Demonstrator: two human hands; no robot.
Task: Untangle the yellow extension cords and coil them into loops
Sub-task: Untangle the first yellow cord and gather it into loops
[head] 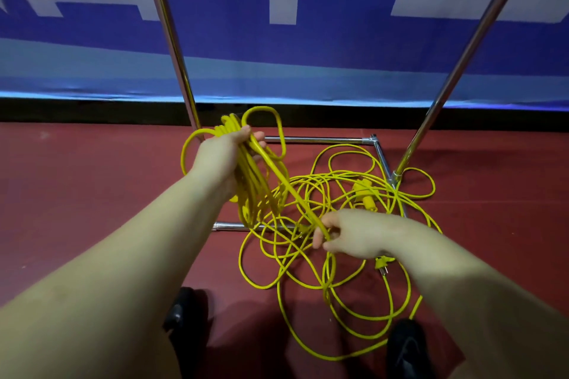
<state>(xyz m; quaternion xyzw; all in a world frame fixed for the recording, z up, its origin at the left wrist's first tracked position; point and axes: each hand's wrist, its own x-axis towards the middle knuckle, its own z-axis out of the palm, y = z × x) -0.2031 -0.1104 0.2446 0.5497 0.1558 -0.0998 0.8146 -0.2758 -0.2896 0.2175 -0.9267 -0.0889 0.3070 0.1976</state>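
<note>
My left hand point(224, 152) is raised and grips a bundle of coiled yellow cord loops point(251, 184) that hang down from it. One taut strand point(289, 191) runs from that bundle down to my right hand point(348, 235), which pinches it just above the floor. Below and around my right hand lies a loose tangle of yellow extension cord point(308, 261) on the red floor. A yellow socket end point(365, 194) rests in the tangle, and a yellow plug point(381, 264) lies under my right wrist.
A chrome rack base point(323, 140) with two slanted poles point(172, 40) stands over the far part of the tangle. A blue and white banner point(277, 55) hangs behind. My two dark shoes point(181, 314) sit at the bottom.
</note>
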